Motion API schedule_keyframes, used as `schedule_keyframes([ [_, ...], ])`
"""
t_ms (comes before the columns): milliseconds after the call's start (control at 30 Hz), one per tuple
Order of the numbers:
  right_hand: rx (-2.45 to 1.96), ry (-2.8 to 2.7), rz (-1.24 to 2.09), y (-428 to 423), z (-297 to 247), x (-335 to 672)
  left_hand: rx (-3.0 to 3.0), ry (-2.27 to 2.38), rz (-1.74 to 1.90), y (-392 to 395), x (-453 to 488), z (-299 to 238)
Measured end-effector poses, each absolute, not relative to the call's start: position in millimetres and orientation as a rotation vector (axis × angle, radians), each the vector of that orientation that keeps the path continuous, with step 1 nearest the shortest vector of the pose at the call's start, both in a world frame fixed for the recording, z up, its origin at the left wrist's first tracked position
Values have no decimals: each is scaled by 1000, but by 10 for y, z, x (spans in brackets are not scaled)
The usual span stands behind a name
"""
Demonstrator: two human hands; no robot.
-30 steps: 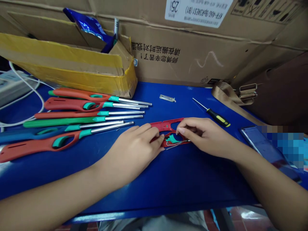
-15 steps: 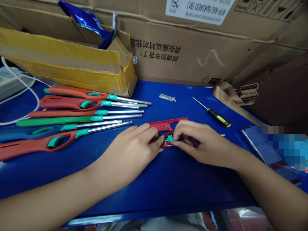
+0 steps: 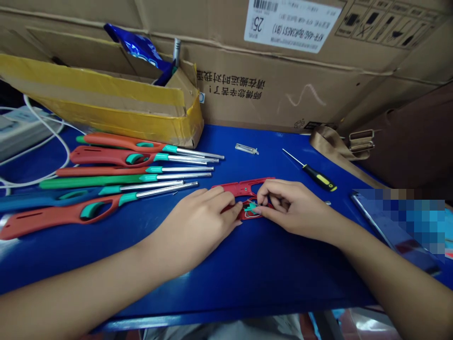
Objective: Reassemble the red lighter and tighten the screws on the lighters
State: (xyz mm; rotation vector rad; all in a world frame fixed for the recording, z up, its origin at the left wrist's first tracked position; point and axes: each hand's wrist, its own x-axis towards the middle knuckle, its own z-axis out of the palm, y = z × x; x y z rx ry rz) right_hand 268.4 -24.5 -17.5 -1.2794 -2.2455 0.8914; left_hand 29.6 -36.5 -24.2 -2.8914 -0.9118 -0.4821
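Note:
A red plastic lighter shell half (image 3: pixel 244 187) lies on the blue table (image 3: pixel 247 264) between my hands. My left hand (image 3: pixel 198 226) rests on its left end, fingers curled down over it and pressing it to the table. The fingers of my right hand (image 3: pixel 288 208) are pinched on a small teal trigger piece (image 3: pixel 250 208) that sits inside the shell. The shell's lower part is mostly hidden by my fingers.
Several long red, green and blue gas lighters (image 3: pixel 116 189) with metal nozzles lie in a row at left. A yellow-taped cardboard box (image 3: pixel 106 108) stands behind them. A small metal part (image 3: pixel 247 149), a black-and-yellow screwdriver (image 3: pixel 313 172) and a phone (image 3: pixel 392 226) lie at right. Big cartons wall the back.
My right hand has slid left and closed its fingertips on the teal piece inside the shell. The left hand has stayed on the shell's left end.

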Motion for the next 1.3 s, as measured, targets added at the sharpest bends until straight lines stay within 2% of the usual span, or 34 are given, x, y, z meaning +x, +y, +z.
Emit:
schedule_keyframes([
  [133, -1348, -2180, 969, -237, -195, 2655, -2914, -938, -508, -360, 301, -259],
  [600, -1410, -2170, 851, -257, -153, 2662, -3006, -1015, -553, -354, 283, -247],
  [1033, -1412, -2128, 144, 258, -237, 2844, -2980, -948, -719, -325, 224, -145],
  [1167, -1508, -2194, 119, 500, -206, 2755, -3015, -941, -682, -357, 223, -129],
  [1300, -1821, -2184, 164, 716, -234, 2588, -3096, -985, -550, -394, 234, -138],
])
